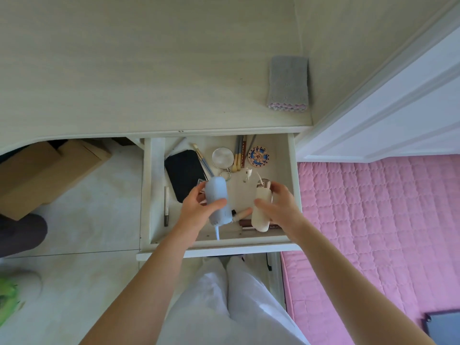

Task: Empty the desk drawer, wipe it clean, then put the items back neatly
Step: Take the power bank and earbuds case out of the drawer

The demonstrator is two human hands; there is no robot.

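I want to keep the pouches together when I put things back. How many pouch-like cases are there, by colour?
Pale blue case, held in the left hand: 1
Cream case, held in the right hand: 1
Black case, lying in the drawer: 1
Total: 3

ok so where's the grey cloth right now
In the head view, the grey cloth lies folded on the desk top near its right edge, above the open drawer and apart from both hands.
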